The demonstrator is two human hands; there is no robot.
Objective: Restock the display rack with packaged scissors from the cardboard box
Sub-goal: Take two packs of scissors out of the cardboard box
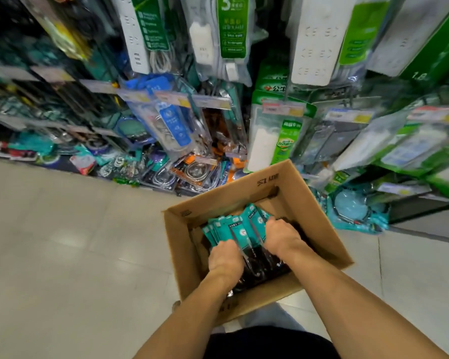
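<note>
Cardboard formed the open box [319, 226], which sat on the tiled floor [62, 242] at the 6 o'clock side of the display rack [218, 112]. Inside it lay the teal-carded packaged scissors [233, 228], fanned toward 10 o'clock, with dark handles toward 5 o'clock. Both hands were down in the box: the left hand [224, 256] pressed the stack's 7 o'clock end, and the right hand [281, 235] covered its 2 o'clock side. Fingers of both hands curled down around the packs and appeared to grasp them, though the fingertips were hidden. For a clean lift, the stack should be squared between the palms, card headers kept aligned, and raised level so hang holes stay matched for the rack hooks.
</note>
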